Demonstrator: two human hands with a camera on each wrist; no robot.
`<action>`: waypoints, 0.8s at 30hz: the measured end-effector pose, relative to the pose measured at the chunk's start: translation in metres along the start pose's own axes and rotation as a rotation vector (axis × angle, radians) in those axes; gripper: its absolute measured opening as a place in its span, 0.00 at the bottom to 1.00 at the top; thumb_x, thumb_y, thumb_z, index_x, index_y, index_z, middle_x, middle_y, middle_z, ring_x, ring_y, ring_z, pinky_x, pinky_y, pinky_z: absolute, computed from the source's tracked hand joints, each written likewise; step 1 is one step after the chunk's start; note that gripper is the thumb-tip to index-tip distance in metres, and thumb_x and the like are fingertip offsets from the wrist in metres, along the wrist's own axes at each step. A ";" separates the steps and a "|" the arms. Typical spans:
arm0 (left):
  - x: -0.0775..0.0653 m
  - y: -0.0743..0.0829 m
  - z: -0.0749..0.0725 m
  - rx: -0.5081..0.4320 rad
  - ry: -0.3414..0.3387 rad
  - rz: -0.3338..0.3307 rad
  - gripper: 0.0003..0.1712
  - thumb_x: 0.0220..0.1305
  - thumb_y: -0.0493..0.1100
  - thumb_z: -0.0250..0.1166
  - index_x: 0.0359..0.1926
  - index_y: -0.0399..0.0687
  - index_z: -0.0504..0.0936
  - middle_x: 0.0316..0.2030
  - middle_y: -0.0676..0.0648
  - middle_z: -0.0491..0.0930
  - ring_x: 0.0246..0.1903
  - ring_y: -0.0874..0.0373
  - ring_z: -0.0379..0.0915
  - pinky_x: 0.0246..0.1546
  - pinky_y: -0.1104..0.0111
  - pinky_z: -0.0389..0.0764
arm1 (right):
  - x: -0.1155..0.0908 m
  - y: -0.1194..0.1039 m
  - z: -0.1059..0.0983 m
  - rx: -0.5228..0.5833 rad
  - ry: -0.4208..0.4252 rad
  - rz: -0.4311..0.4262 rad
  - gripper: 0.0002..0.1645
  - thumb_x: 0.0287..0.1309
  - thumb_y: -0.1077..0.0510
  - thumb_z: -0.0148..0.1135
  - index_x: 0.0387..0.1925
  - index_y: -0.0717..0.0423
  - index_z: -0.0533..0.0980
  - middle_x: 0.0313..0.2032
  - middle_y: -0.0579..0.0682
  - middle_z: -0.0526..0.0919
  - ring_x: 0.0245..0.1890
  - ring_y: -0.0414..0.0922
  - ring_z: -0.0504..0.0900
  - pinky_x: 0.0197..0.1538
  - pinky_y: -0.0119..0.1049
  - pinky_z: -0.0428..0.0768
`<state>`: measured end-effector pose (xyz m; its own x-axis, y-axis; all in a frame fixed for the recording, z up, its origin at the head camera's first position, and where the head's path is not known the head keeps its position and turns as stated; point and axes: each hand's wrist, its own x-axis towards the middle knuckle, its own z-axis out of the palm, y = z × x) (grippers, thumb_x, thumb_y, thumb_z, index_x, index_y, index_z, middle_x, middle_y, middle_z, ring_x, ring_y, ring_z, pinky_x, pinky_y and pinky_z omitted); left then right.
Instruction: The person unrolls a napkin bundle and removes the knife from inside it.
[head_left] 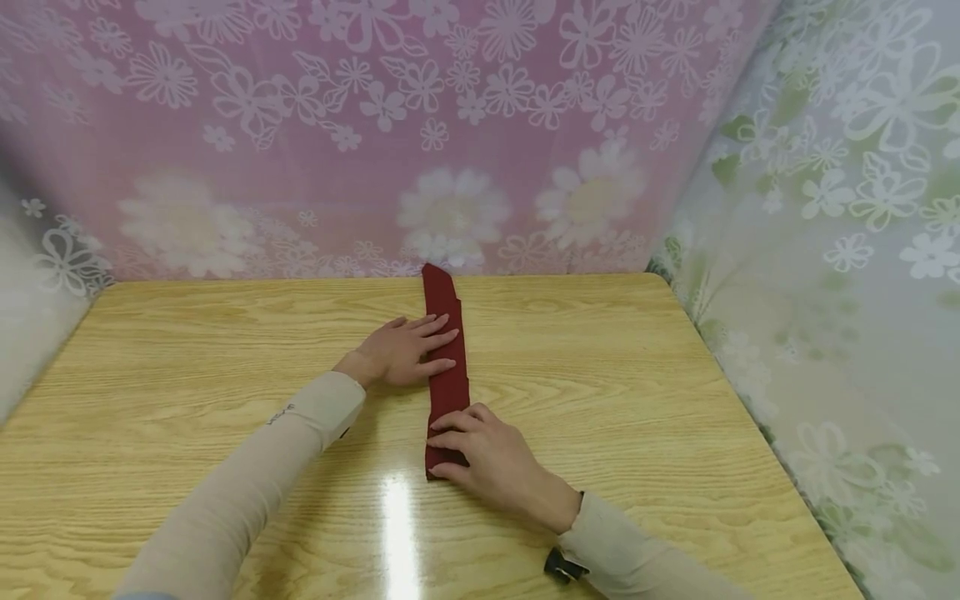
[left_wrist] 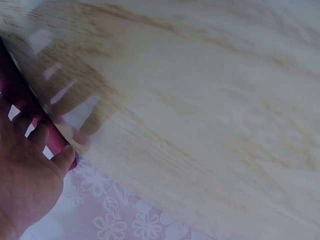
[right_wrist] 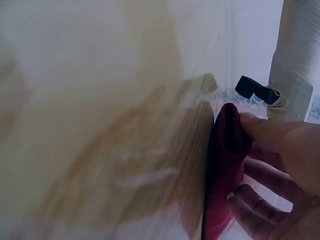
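Note:
A long, narrow strip of folded dark red cloth (head_left: 448,385) lies lengthwise on the wooden table (head_left: 600,358), its far end at the table's back edge. My left hand (head_left: 405,352) rests over the strip's middle from the left, fingers spread and nearly straight. At the near end, my right hand (head_left: 491,458) lies across the cloth from the right, its fingers bent a little and touching the top. The right wrist view shows the layered fold of the cloth's end (right_wrist: 231,135), with the thumb against it and the other fingertips on the same upper side.
A pink flowered curtain (head_left: 360,167) hangs right behind the table's back edge. Pale flowered fabric (head_left: 840,275) covers the right side, and more hangs at the left (head_left: 37,275). A bright light reflection (head_left: 400,533) shows on the glossy tabletop in front.

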<state>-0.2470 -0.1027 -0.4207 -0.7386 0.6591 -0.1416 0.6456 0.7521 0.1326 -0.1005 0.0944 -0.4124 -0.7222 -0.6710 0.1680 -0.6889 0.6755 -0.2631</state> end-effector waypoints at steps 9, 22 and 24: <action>0.000 0.000 0.001 -0.005 0.002 -0.008 0.38 0.70 0.69 0.38 0.74 0.60 0.53 0.74 0.49 0.44 0.72 0.53 0.40 0.68 0.49 0.47 | -0.002 0.003 -0.002 -0.030 -0.048 -0.026 0.18 0.60 0.47 0.65 0.50 0.45 0.83 0.55 0.38 0.76 0.51 0.39 0.70 0.42 0.32 0.79; -0.001 0.001 0.000 -0.015 -0.001 -0.011 0.39 0.70 0.70 0.37 0.75 0.60 0.52 0.74 0.50 0.43 0.72 0.53 0.39 0.68 0.50 0.47 | -0.002 -0.001 0.001 0.021 0.020 0.054 0.15 0.55 0.51 0.66 0.46 0.43 0.85 0.52 0.34 0.78 0.46 0.38 0.70 0.30 0.29 0.77; -0.001 0.001 0.000 -0.017 0.000 -0.009 0.39 0.70 0.70 0.37 0.74 0.59 0.52 0.74 0.50 0.44 0.72 0.53 0.39 0.68 0.50 0.47 | -0.003 -0.002 0.001 0.040 0.031 0.073 0.15 0.55 0.51 0.66 0.45 0.43 0.85 0.52 0.34 0.78 0.45 0.37 0.70 0.30 0.28 0.77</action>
<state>-0.2455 -0.1030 -0.4209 -0.7447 0.6520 -0.1426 0.6352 0.7580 0.1484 -0.0969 0.0941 -0.4133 -0.7725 -0.6101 0.1760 -0.6316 0.7094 -0.3129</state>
